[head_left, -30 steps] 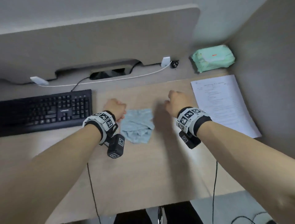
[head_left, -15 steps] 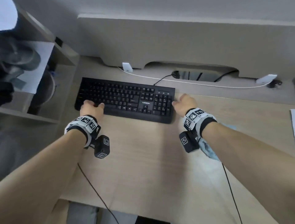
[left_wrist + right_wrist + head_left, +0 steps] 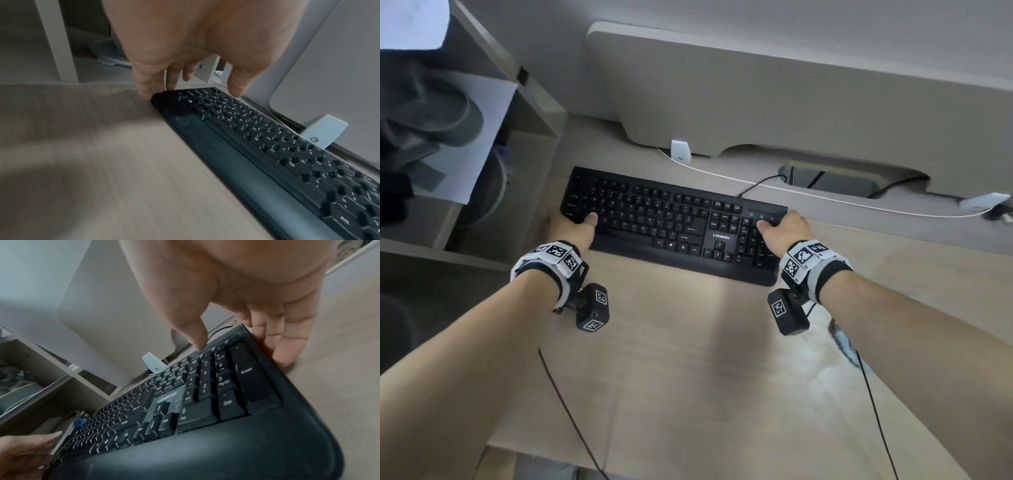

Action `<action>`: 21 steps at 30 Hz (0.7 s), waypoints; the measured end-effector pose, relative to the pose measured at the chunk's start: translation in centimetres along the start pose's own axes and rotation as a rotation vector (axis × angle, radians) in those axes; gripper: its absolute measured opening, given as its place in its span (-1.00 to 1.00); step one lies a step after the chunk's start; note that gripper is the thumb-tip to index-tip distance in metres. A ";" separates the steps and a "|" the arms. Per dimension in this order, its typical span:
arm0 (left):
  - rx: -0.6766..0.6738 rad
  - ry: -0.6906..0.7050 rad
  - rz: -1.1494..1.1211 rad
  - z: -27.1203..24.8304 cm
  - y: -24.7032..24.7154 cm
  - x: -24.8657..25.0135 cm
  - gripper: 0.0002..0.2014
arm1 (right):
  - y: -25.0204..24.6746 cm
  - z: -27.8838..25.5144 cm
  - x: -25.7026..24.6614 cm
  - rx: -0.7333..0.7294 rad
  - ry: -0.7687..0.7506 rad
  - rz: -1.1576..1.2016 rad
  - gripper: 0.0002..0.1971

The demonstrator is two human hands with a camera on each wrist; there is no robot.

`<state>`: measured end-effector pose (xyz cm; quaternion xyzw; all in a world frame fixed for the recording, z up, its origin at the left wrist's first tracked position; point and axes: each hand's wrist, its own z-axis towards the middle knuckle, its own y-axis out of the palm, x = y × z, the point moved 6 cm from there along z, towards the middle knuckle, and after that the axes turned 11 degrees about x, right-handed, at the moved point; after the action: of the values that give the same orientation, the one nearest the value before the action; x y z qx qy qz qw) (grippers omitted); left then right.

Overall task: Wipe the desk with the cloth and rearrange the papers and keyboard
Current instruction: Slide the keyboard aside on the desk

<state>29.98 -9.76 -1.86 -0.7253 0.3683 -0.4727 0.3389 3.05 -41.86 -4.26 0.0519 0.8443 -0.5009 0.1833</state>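
The black keyboard lies across the wooden desk, near the back. My left hand holds its left end, with the thumb on the keys and the fingers down against the end edge. My right hand grips the right end of the keyboard. Its thumb presses by the number pad and its fingers curl round the side. A bit of the pale blue cloth shows on the desk under my right forearm. The papers are out of view.
A grey divider panel stands behind the keyboard, above a cable slot. A white cable with white clips runs along the back. An open shelf unit adjoins the desk's left side. Black cords hang over the front edge.
Both hands left the cloth at mid-desk and went left to the keyboard's ends. Since half a second ago each thumb has come over onto the keys and the hands have closed on it.
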 end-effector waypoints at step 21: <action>-0.137 0.029 0.122 -12.1 5.5 8.0 -0.14 | -13.2 3.0 13.6 0.169 0.266 0.039 -0.12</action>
<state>19.76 -21.08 0.97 -0.7161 0.4481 -0.4353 0.3114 -12.35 -52.24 0.51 0.1493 0.8147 -0.5553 0.0745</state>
